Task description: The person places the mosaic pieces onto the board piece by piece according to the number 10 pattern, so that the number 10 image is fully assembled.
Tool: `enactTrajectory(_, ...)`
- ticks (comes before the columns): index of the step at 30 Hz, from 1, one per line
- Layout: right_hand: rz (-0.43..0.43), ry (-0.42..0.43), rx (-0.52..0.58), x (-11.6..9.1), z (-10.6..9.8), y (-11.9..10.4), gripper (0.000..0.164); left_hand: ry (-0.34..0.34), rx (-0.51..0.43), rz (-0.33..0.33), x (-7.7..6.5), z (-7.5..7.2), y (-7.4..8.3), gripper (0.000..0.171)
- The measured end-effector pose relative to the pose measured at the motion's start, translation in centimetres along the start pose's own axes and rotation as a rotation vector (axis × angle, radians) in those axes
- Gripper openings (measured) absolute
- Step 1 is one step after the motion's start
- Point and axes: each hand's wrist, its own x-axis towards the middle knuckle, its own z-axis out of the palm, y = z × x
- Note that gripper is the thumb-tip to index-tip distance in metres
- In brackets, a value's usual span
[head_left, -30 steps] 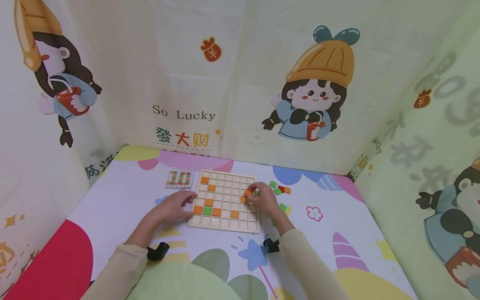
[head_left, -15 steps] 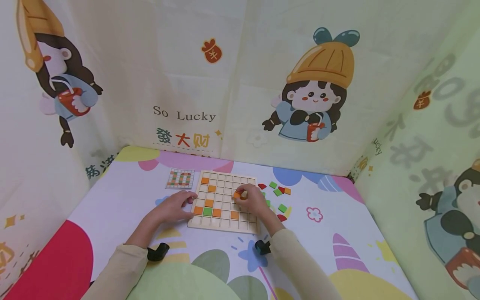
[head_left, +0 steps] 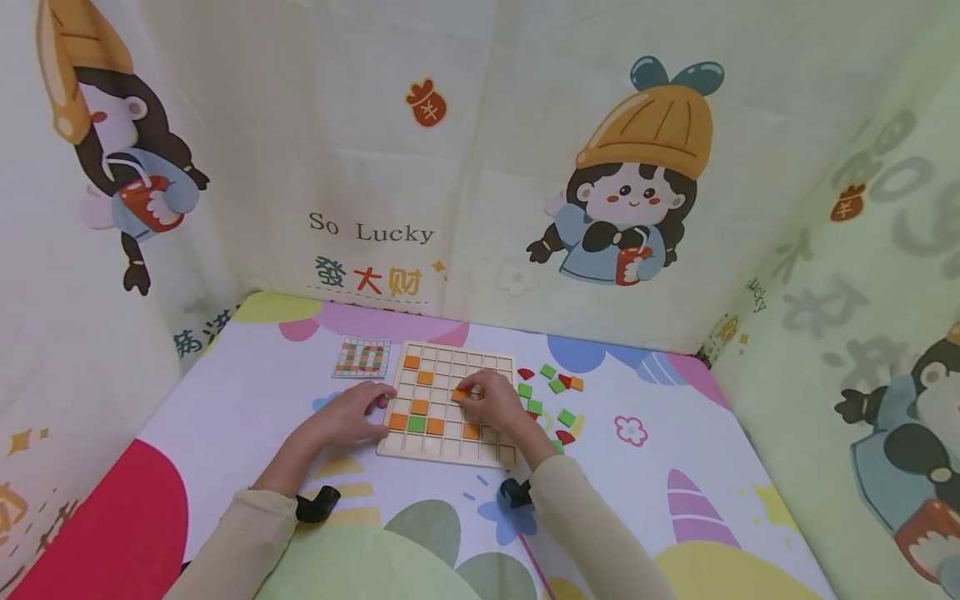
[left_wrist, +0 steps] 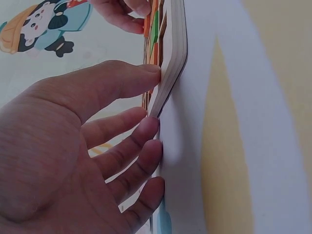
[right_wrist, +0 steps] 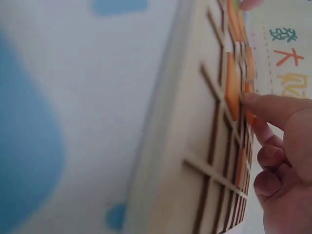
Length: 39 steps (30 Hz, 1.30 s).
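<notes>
A wooden grid board lies on the table, with several orange tiles and a green tile in its squares. At its left edge rests my left hand; in the left wrist view the thumb touches the board's side, with the other fingers loosely bent along it. My right hand is over the middle of the board, pinching an orange tile between thumb and finger. The right wrist view shows that tile partly hidden by the fingertips, close to the grid.
A small pattern card lies left of the board's top. Right of the board are scattered loose green tiles, red rounded pieces and an orange tile. A printed cloth wall stands behind the table.
My right hand has moved left across the board with the orange tile, from the right columns to the middle, uncovering loose pieces on the right. My left hand has stayed at the edge.
</notes>
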Motion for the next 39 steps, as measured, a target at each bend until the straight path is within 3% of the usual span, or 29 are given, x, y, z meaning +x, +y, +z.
enactTrajectory(18,0.009,-0.026,0.025,0.1,-0.2,-0.6,0.017,-0.002,-0.012,0.005,0.2,0.1,-0.4,0.054)
enactTrajectory(27,-0.005,0.050,0.032,-0.2,-1.1,0.2,0.015,-0.001,-0.015,-0.005,0.2,0.1,-0.4,0.054)
enactTrajectory(34,0.081,0.111,0.070,-0.8,-2.4,1.3,0.020,0.000,-0.012,0.003,0.1,-0.1,-0.1,0.055)
enactTrajectory(39,0.089,0.123,0.060,-1.2,-3.4,2.3,0.025,0.000,-0.005,0.000,0.1,-0.1,-0.1,0.054)
